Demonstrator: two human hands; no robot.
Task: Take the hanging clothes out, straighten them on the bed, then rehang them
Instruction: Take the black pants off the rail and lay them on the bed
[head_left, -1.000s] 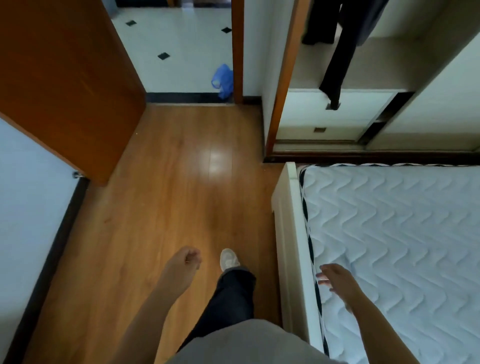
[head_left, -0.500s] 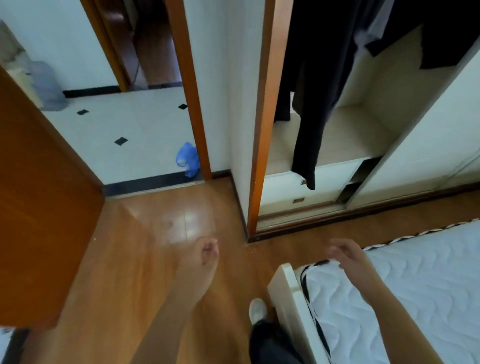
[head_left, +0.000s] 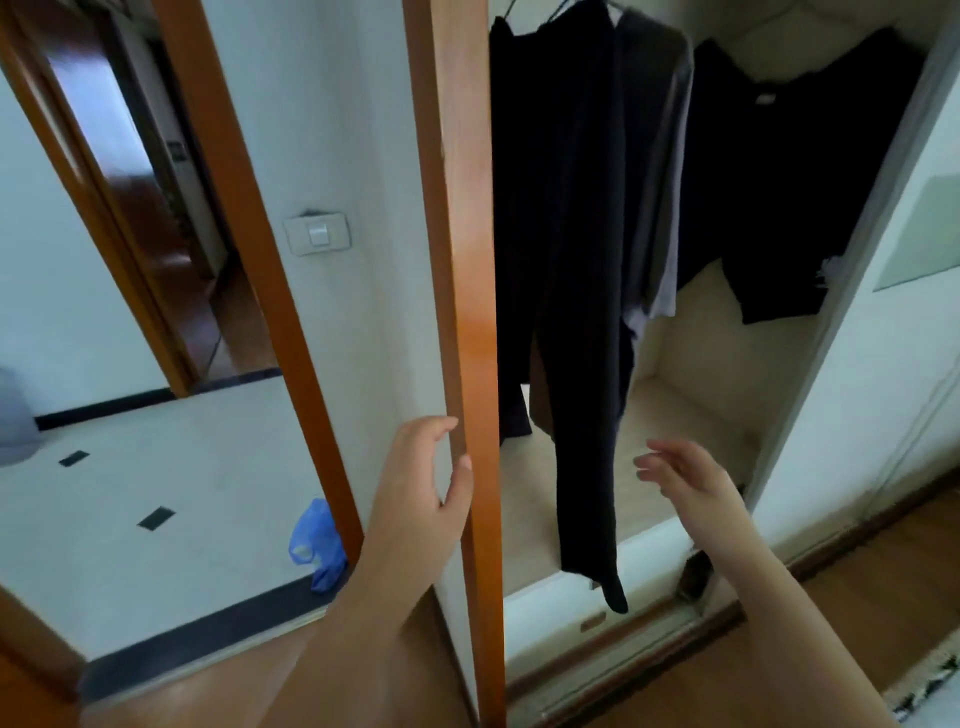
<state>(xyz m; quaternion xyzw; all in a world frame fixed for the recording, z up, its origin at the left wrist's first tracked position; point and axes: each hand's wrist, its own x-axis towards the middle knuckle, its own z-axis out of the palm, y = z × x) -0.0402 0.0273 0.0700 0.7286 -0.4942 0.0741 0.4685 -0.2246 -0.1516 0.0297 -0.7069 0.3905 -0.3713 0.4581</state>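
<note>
Fingers of the left hand (head_left: 418, 486) are loosely curved and hold nothing, the thumb lying over the orange frame (head_left: 457, 234) of the wardrobe (head_left: 691, 410). Those of the right hand (head_left: 685, 480) are spread and empty, just right of the black trousers (head_left: 576, 312). The trousers hang inside beside a grey shirt (head_left: 662, 156) and a black shirt (head_left: 810, 182).
</note>
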